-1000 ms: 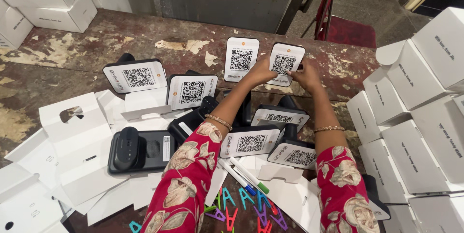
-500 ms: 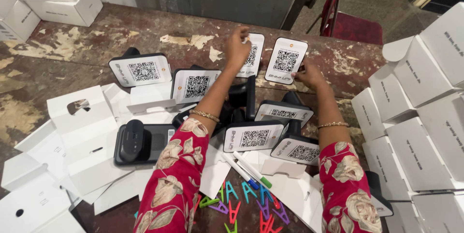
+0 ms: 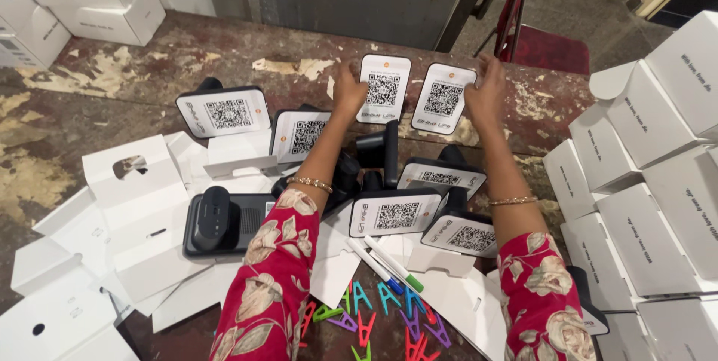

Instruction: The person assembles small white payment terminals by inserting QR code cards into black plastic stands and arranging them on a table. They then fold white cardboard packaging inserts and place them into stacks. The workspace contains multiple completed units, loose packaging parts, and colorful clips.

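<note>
Two white stand cards with square code prints stand upright side by side at the far edge of the worn table. My left hand point(image 3: 348, 92) rests against the left edge of the left card point(image 3: 384, 88), fingers apart. My right hand point(image 3: 486, 93) is spread beside the right edge of the right card point(image 3: 443, 98), touching it or nearly so. Neither hand holds anything. Both arms wear red flowered sleeves and thin bangles.
Several more code stands point(image 3: 395, 213) and a black device lying flat point(image 3: 224, 219) crowd the middle. Flattened white cartons point(image 3: 134, 204) lie at left. White boxes are stacked at right point(image 3: 658, 181) and far left point(image 3: 75, 2). Markers point(image 3: 385, 264) and coloured clips point(image 3: 374, 316) lie near me.
Both hands were together on the right card; the left hand shifted to the left card, and now the hands sit apart at the outer edges of the two cards.
</note>
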